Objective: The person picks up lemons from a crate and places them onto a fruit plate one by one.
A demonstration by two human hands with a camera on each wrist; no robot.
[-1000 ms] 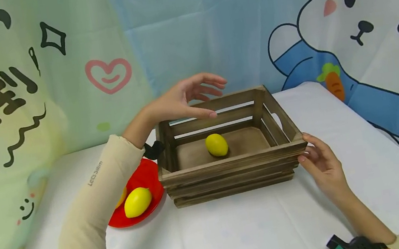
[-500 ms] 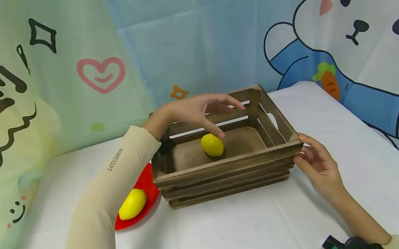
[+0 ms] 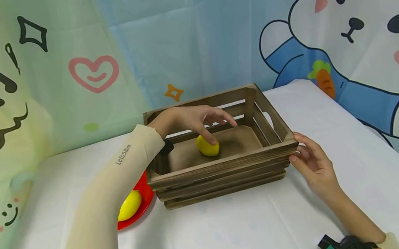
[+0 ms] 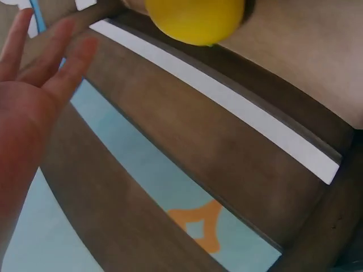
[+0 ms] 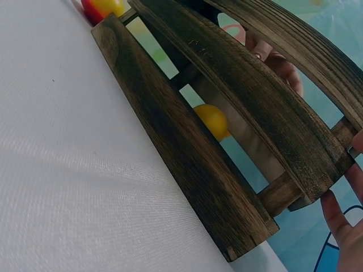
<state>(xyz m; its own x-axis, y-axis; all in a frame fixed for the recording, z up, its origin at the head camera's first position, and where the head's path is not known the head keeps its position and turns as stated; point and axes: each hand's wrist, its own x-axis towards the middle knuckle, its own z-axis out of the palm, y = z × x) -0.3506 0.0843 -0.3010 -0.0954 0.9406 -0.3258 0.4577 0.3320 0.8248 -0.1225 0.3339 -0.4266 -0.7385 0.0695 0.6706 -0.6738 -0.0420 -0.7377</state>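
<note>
A slatted brown wooden crate (image 3: pixel 222 173) stands on the table with a yellow lemon (image 3: pixel 207 146) on its floor. My left hand (image 3: pixel 193 121) reaches down inside, just above that lemon, fingers spread and loosely bent. From the left wrist, the lemon (image 4: pixel 195 20) appears apart from the left hand's fingers (image 4: pixel 71 71). At the crate's right front corner my right hand (image 3: pixel 316 167) grips the wood, fingertips near the rim and thumb lower down. Through the slats the right wrist view shows the lemon (image 5: pixel 211 122) and part of the left hand (image 5: pixel 278 68).
Left of the crate, a red plate (image 3: pixel 147 197) holds another lemon (image 3: pixel 130 205), partly hidden by my left sleeve. A white cloth (image 3: pixel 231 236) covers the table. Behind the crate hangs a printed curtain (image 3: pixel 190 35).
My left hand has come down from above the crate's back rim into the crate, over the lemon. The right hand keeps its hold on the corner. The view has shifted slightly.
</note>
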